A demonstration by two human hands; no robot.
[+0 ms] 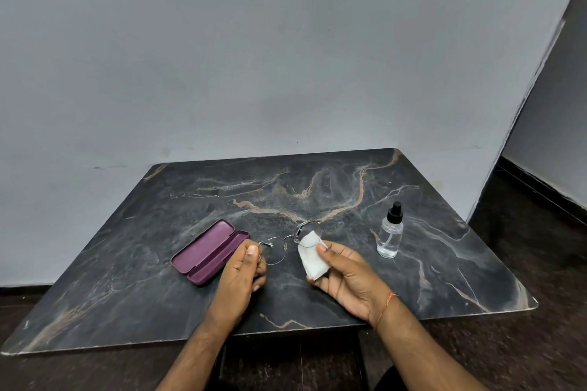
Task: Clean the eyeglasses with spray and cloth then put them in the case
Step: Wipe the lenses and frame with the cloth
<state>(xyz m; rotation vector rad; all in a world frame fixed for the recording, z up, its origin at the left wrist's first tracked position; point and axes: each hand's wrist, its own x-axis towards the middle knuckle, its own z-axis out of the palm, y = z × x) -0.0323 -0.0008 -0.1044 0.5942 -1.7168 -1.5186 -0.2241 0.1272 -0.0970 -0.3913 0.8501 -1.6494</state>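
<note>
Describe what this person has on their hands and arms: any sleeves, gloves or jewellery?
Both forearms are bare as far as the picture shows, with no sleeves in view. The left hand wears no glove, ring or watch that can be seen. The right hand is also ungloved, but a thin orange thread is tied around its wrist, with a small knot or tail sticking out.

Both forearms extend forward, side by side. The left hand [243,267] is curled, thumb raised above the fingers [259,286], pinching a thin wire frame [273,252]. The right hand [344,273] faces palm-left, its thumb pressing a white cloth [311,255] against the fingers. An orange thread [386,305] encircles the right wrist.
</note>
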